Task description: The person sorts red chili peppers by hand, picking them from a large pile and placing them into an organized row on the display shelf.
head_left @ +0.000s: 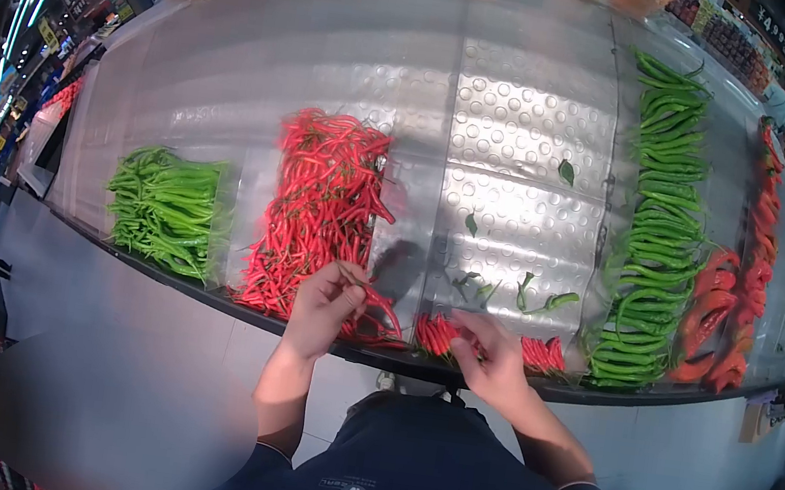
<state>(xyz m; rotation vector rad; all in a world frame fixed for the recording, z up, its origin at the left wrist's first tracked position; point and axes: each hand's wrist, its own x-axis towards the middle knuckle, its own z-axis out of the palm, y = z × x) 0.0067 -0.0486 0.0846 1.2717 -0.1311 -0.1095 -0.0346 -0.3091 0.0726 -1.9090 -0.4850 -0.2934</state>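
Hands work side by side over the near edge of the counter (360, 38). The left hand (317, 306) pinches a slim red chilli (378, 299) between thumb and fingertips. The right hand (497, 356) lies over a short row of red chillies (438, 335), thumb apart from the fingers; whether it grips any, I cannot tell. The row shows at its 9 and 3 o'clock.

From the left hand, a tall heap of red chillies (318, 206) rises at 11 o'clock, and pale green peppers (168, 206) lie bunched near 10.

From the right hand, green scraps (559, 302) and a loose leaf (567, 173) sit between 12 and 1 o'clock, a stacked column of green peppers (657, 230) between 1 and 2, and big red peppers (758, 263) at 2.
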